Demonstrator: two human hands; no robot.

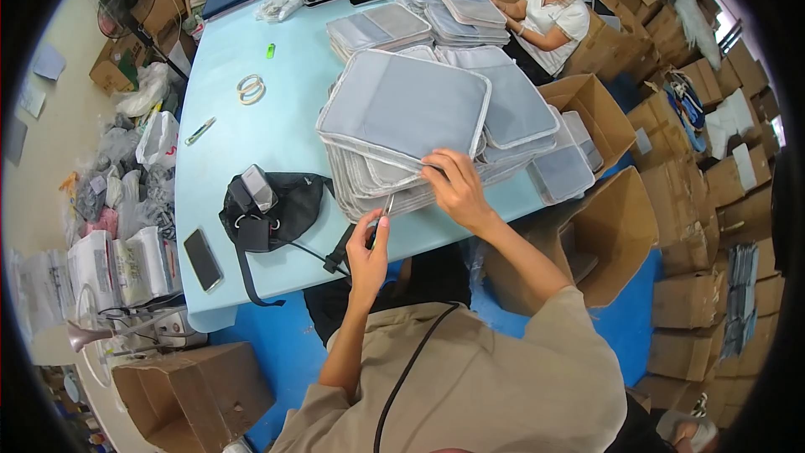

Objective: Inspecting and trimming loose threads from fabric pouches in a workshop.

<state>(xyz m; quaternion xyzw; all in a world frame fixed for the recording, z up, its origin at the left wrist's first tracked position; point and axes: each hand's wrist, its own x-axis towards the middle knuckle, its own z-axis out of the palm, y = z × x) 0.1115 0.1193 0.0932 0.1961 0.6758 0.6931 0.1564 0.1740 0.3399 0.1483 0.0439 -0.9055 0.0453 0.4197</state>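
My left hand point(368, 250) grips a small pair of thread snips point(389, 204), blades pointing up toward the near edge of the stack. With thumb and fingers, my right hand point(457, 189) pinches the near edge of a flat grey fabric pouch point(409, 104) that has white piped borders. This pouch lies tilted on top of a stack of similar pouches point(352, 185). Beside it, more grey pouches point(512, 97) overlap to the right. The snips' handles are mostly hidden inside my fist.
A black bag point(295, 201), a phone point(202, 259), a cutter knife point(200, 131) and tape rolls point(251, 89) lie on the light blue table point(283, 138). Open cardboard boxes point(607, 233) stand at the right edge. A seated person point(547, 22) handles pouches at the far right.
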